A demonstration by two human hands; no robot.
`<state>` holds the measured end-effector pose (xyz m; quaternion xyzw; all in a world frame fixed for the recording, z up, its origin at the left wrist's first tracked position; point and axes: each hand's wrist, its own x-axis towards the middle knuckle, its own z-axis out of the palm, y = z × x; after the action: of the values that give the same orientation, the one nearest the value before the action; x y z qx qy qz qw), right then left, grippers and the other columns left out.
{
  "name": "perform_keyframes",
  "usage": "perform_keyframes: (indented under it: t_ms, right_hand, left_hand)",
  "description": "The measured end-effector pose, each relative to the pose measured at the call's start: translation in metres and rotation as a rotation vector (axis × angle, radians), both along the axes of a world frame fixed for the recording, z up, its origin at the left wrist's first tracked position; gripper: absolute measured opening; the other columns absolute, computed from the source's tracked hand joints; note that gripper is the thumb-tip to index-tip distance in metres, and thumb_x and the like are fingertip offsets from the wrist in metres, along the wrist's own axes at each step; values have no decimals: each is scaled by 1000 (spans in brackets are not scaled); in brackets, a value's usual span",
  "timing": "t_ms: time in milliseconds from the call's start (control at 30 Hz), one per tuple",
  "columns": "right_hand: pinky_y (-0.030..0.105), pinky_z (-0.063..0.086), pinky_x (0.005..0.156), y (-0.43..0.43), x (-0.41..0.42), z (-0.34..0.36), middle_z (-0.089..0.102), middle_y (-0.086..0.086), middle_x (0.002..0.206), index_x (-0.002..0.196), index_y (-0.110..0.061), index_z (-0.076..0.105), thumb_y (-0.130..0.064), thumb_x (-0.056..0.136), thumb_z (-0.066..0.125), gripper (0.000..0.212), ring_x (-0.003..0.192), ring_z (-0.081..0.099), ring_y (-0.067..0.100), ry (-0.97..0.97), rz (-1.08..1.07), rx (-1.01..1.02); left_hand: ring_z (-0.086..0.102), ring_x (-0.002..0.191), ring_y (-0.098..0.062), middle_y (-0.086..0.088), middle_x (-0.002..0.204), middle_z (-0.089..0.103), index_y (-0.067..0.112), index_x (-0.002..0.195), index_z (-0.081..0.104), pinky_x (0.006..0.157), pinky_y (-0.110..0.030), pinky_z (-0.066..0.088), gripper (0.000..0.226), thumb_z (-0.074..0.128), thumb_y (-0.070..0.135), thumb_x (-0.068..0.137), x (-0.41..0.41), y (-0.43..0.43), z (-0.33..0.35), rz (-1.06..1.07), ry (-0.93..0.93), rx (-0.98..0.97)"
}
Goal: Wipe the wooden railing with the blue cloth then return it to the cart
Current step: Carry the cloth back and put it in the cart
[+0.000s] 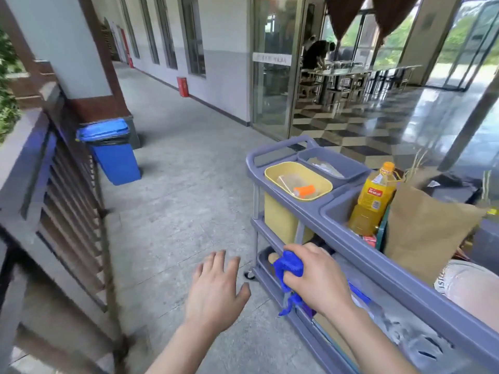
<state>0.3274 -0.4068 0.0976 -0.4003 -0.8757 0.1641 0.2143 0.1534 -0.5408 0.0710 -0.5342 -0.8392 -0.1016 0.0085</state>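
Note:
My right hand [316,279] is closed around the bunched blue cloth [289,267], holding it at the near side of the grey cleaning cart [359,251], level with its middle shelf. A tail of the cloth hangs down below my fist. My left hand [216,287] hovers over the concrete floor with fingers spread and nothing in it. The wooden railing [46,190], dark brown with slats, runs along the left edge of the view, about an arm's length from my left hand.
A blue bin [113,152] with a black liner stands against the railing farther ahead. On the cart's top are a yellow tub [272,171], an orange-capped bottle [374,198] and a brown paper bag [426,233]. A person bends over tables behind the glass doors [272,76].

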Motion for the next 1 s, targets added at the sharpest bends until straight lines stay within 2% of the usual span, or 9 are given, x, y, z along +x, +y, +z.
perform_keyframes:
  t_ms: [233,333,433,633,767,900,1000]
  right_hand:
    - [32,45,67,115,-46,-15,59,-9,97,110,-41,55,-40,65,56,45,96,55,19,26,-129,-13]
    - [36,49,70,160,-59,-17,60,-9,99,110,-41,54,-40,64,53,46,97,56,18,32,-159,-42]
    - [40,51,73,200,-65,-15,62,-6,100,110,-37,58,-35,64,58,45,98,56,21,36,-240,-23]
    - [39,52,69,258,-80,-16,63,-3,95,110,-37,60,-32,65,66,45,95,58,24,28,-482,22]
    - [41,52,70,280,-95,-23,63,0,95,107,-31,64,-24,65,71,44,91,59,29,6,-682,24]
    - [37,51,67,292,-112,-30,63,1,102,113,-27,62,-23,67,74,48,90,57,30,-17,-911,75]
    - [35,49,66,300,-124,-45,60,1,105,119,-25,59,-24,72,74,50,89,53,27,-2,-1051,120]
  left_hand:
    - [41,140,-35,-12,150,47,22,138,51,112,-49,38,60,41,53,88,-57,138,-10,-148,36,-30]
    - [46,137,-36,-15,146,51,20,138,54,110,-50,41,56,50,50,90,-75,198,-8,-211,59,-21]
    - [49,134,-36,-14,141,55,18,135,57,106,-49,45,55,57,46,87,-89,254,-9,-297,58,-5]
    - [32,144,-32,-12,149,43,22,142,45,116,-47,31,62,39,49,87,-121,366,-23,-503,86,-67]
    - [40,139,-36,-15,143,50,20,142,49,114,-51,35,65,38,48,84,-138,430,-35,-690,119,-71]
    - [48,134,-42,-23,142,54,15,134,59,110,-57,42,67,32,47,81,-144,473,-44,-878,91,-58]
    - [45,137,-42,-20,148,49,17,136,56,114,-61,35,59,35,49,91,-140,496,-56,-992,89,-58]
